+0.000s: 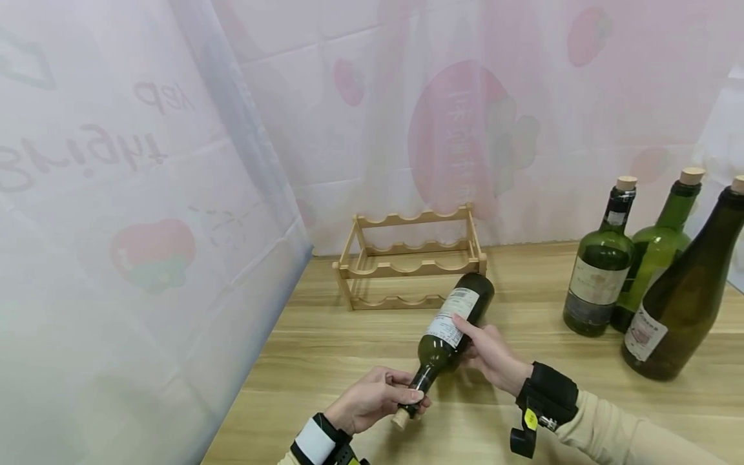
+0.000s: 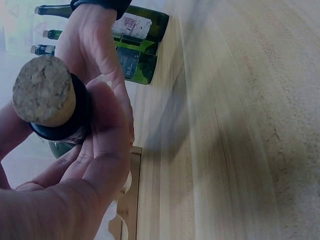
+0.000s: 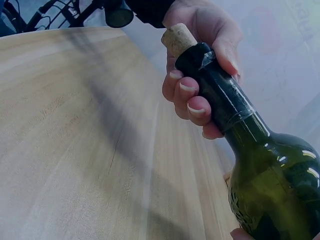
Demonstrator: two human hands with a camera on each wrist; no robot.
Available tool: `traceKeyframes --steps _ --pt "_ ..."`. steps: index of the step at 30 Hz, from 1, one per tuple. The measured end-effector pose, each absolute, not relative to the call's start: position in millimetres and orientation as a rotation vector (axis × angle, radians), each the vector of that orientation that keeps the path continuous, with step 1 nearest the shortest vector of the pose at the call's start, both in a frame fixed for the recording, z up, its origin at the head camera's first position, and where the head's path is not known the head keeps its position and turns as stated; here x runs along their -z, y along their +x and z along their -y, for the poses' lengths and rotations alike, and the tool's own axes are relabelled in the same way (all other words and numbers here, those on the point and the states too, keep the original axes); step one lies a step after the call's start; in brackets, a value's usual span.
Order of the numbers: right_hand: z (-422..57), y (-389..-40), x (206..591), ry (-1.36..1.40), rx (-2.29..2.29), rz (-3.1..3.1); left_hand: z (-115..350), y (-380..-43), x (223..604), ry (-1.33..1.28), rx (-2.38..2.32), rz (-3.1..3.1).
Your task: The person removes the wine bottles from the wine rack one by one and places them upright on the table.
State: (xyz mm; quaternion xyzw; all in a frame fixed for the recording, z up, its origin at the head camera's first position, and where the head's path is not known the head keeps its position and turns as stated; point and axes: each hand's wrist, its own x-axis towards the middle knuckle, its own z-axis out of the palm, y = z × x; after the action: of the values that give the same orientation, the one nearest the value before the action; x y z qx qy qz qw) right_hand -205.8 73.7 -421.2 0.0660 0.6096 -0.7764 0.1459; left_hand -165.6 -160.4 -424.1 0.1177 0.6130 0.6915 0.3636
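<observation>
A dark green wine bottle (image 1: 437,351) with a white label is held aslant above the table, its corked neck toward me and its base toward the rack. My left hand (image 1: 378,397) grips the neck just behind the cork (image 2: 44,91). Around the labelled body, my right hand (image 1: 491,355) holds with the thumb on top of the label; its other fingers are mostly hidden beneath. Beyond the bottle's base stands a wooden wine rack (image 1: 401,270) with scalloped rails in two tiers. In the head view the base overlaps the rack's front right corner; whether they touch I cannot tell.
Three corked bottles stand upright at the right: a green one with a cream label (image 1: 599,278), a lighter green one (image 1: 662,226) behind, and a tall brown-green one (image 1: 686,297) nearest me. A printed curtain (image 1: 372,129) hangs behind the wooden table (image 1: 325,349) and along its left.
</observation>
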Motion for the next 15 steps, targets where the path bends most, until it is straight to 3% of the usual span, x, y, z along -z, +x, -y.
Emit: traceKeyframes --steps 15 --pt "-90.2 -191.8 412.0 0.164 2.293 -1.737 148.4 -167.5 413.9 0.369 -1.739 -1.563"
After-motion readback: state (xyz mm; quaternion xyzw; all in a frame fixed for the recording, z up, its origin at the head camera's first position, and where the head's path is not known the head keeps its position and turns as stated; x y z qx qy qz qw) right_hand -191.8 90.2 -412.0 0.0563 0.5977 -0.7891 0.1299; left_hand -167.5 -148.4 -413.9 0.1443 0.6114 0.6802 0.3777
